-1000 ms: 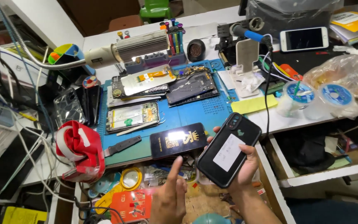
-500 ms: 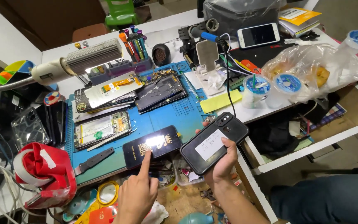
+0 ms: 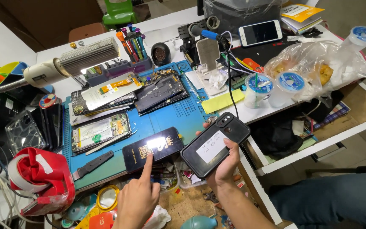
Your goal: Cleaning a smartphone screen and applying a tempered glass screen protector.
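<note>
The right hand (image 3: 223,167), low and just right of the frame's centre, was wrapped around a black phone (image 3: 215,144) held back-up, thumb on its lower edge and fingers curled round the far side. The phone's long axis ran from lower left to upper right, camera cluster at the upper end, with a white paper label stuck on its back.

The left hand (image 3: 138,197), at the lower middle of the frame, had its index finger stretched out and the rest of the fingers folded in, holding nothing. The fingertip touched the near edge of a dark rectangular device (image 3: 152,149) with a glaring lit patch, lying on the blue work mat (image 3: 187,114). That device lay directly above the left hand in the frame, its long axis running left to right with a slight rise to the right, and its right end sat just beside the held phone's lower corner. The left hand was clearly the nearer of the two to it.

Further out on the mat, toward the upper left, lay several opened phones with boards exposed (image 3: 100,132), and a dark flat tool (image 3: 93,164) lay at the mat's lower left. A red fan (image 3: 39,178) sat at the far lower left. A white phone (image 3: 260,32) rested on the worktop (image 3: 170,21) at the upper right.
</note>
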